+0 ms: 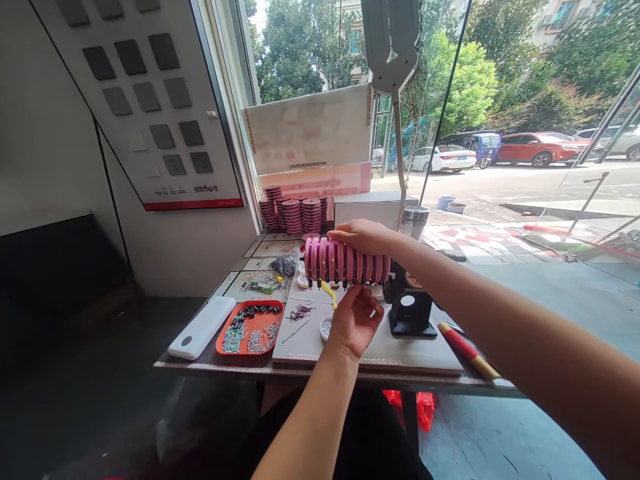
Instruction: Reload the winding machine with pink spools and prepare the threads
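Note:
A row of pink round spools (345, 261) sits side by side on a horizontal holder fixed to a black stand (409, 308). My right hand (364, 236) lies on top of the row, fingers curved over the spools. My left hand (354, 320) is just under the row, fingers curled upward toward the dangling black ends, with a thin white piece at its fingertips. A yellow tool (329, 292) lies below the spools on the white work mat (400, 350).
An orange tray (250, 328) of small black and silver parts and a white power bank (202, 327) sit at the left. Stacks of pink spools (293, 213) and boxes (373, 207) stand at the back. A red-handled tool (467, 351) lies at the right edge.

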The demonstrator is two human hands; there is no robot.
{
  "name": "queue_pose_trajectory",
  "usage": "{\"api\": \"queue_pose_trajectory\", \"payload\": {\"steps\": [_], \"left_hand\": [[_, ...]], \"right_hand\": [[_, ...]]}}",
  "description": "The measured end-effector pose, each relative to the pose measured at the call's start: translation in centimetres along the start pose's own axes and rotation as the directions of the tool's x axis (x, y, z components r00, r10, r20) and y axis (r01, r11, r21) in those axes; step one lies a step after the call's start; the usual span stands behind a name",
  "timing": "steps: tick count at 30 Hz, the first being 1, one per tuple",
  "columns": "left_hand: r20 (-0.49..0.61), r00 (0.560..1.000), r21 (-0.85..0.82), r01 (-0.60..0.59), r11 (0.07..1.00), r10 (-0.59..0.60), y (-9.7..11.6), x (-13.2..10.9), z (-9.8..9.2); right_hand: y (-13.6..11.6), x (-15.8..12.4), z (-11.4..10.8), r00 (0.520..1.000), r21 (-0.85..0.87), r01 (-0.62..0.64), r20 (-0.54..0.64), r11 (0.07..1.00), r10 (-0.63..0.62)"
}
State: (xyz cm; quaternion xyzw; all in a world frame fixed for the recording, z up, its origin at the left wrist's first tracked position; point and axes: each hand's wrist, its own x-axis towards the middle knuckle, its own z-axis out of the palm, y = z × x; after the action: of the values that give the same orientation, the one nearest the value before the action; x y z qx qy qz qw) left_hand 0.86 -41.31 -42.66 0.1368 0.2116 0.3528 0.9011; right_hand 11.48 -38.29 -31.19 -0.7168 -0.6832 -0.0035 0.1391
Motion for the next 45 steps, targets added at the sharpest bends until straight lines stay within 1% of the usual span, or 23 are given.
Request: {"api": "queue_pose_trajectory", "payload": {"steps": [3,9,18,21,23,25,26,28,30,31,33,34,35,36,38,40,42,44,45], "left_hand": [[0.025,1.000,-0.019,-0.017,1.000,0.017,-0.1,0.0,-0.2],[0.031,0.984,-0.064,-0.172,0.983,0.174,-0.8,-0.4,-0.6],[0.092,0.971,-0.013,-0.220,0.975,0.220,-0.9,-1.0,-0.6],[0.110,0.962,0.024,-0.255,0.967,0.251,-1.1,-1.8,-0.4],[0.129,0.960,0.064,-0.260,0.964,0.250,-1.4,-2.5,-0.5],[0.150,0.952,0.195,-0.293,0.936,0.267,-1.7,-3.1,-0.9],[0.155,0.943,0.273,-0.326,0.905,0.293,-1.8,-3.4,-1.1],[0.147,0.906,0.397,-0.421,0.815,0.396,-1.8,-3.7,-1.7],[0.123,0.847,0.432,-0.515,0.740,0.518,-1.5,-3.7,-2.0],[0.126,0.808,0.461,-0.562,0.687,0.576,-1.2,-3.6,-2.0],[0.178,0.727,0.549,-0.633,0.546,0.663,-0.7,-3.4,-1.7],[0.217,0.700,0.587,-0.650,0.482,0.680,-0.5,-3.3,-1.5],[0.252,0.688,0.610,-0.659,0.440,0.681,-0.3,-3.1,-1.3],[0.275,0.691,0.616,-0.661,0.429,0.669,-0.1,-2.9,-1.0],[0.291,0.727,0.586,-0.649,0.485,0.622,0.3,-2.5,-0.2],[0.303,0.764,0.543,-0.630,0.555,0.570,1.2,-2.2,1.0],[0.315,0.781,0.493,-0.621,0.610,0.540,2.9,-1.9,2.7],[0.303,0.779,0.415,-0.627,0.660,0.549,5.2,-1.7,4.8],[0.269,0.782,0.317,-0.623,0.715,0.562,6.3,-1.7,5.8]], "right_hand": [[0.0,0.0,0.0,1.000,0.002,0.006,-0.001,1.000,-0.006],[0.1,0.0,0.0,1.000,0.004,0.010,-0.003,1.000,-0.010],[0.0,0.0,0.0,1.000,0.009,0.001,0.001,1.000,-0.001],[0.1,0.0,0.1,1.000,0.010,0.002,-0.001,1.000,-0.002],[0.2,0.1,0.1,1.000,0.010,0.003,-0.003,1.000,-0.003],[0.2,0.1,0.2,1.000,0.011,0.002,-0.005,1.000,-0.002],[0.2,0.1,0.2,1.000,0.012,0.000,-0.006,1.000,0.000],[0.1,0.1,0.1,1.000,0.016,-0.002,-0.009,1.000,0.002],[0.0,0.0,0.1,1.000,0.022,-0.003,-0.010,1.000,0.003],[-0.1,0.0,0.1,1.000,0.027,-0.003,-0.010,1.000,0.003],[-0.1,-0.1,0.1,1.000,0.037,-0.002,-0.011,0.999,0.003],[-0.1,-0.1,0.1,1.000,0.042,-0.001,-0.013,0.999,0.002],[0.0,-0.1,0.1,1.000,0.048,0.000,-0.016,0.999,0.001],[0.0,-0.1,0.1,1.000,0.055,0.002,-0.017,0.998,-0.001],[0.1,-0.1,0.1,1.000,0.078,0.006,-0.020,0.997,-0.004],[0.3,0.0,0.1,0.999,0.114,0.014,-0.030,0.993,-0.011],[0.5,0.3,0.2,0.999,0.161,0.028,-0.048,0.987,-0.021],[0.8,0.5,0.4,0.997,0.208,0.035,-0.068,0.978,-0.021],[0.9,0.6,0.4,0.997,0.227,0.033,-0.075,0.973,-0.017]]}}
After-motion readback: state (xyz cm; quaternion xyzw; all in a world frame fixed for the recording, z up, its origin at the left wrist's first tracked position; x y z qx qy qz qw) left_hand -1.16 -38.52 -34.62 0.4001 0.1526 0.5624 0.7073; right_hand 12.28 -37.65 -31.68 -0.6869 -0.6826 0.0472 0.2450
